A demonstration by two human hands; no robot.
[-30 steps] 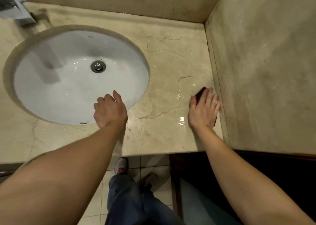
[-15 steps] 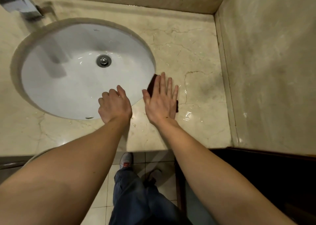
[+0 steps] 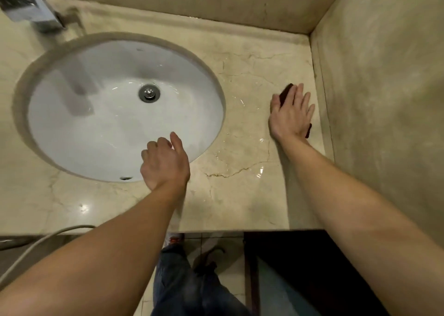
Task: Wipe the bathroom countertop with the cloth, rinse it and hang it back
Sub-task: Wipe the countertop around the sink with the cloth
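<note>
My right hand (image 3: 292,115) lies flat, fingers spread, on a small dark cloth (image 3: 285,93) and presses it onto the beige marble countertop (image 3: 242,188), close to the right side wall. Only two dark edges of the cloth show, one past the fingers and one at the wrist side. My left hand (image 3: 164,163) rests on the front rim of the white oval sink (image 3: 101,133), its fingers curled over the edge and holding nothing. Wet streaks shine on the counter between the sink and the cloth.
A chrome faucet (image 3: 28,5) stands at the back left, blurred. Marble walls (image 3: 384,99) close off the counter at the back and right. Below the front edge are a tiled floor, my legs and a dark cabinet (image 3: 300,267). A pale hose (image 3: 36,243) runs at lower left.
My right hand slid the cloth from the sink's edge back to the right, next to the side wall, and a little farther away. My left hand stayed on the sink rim.
</note>
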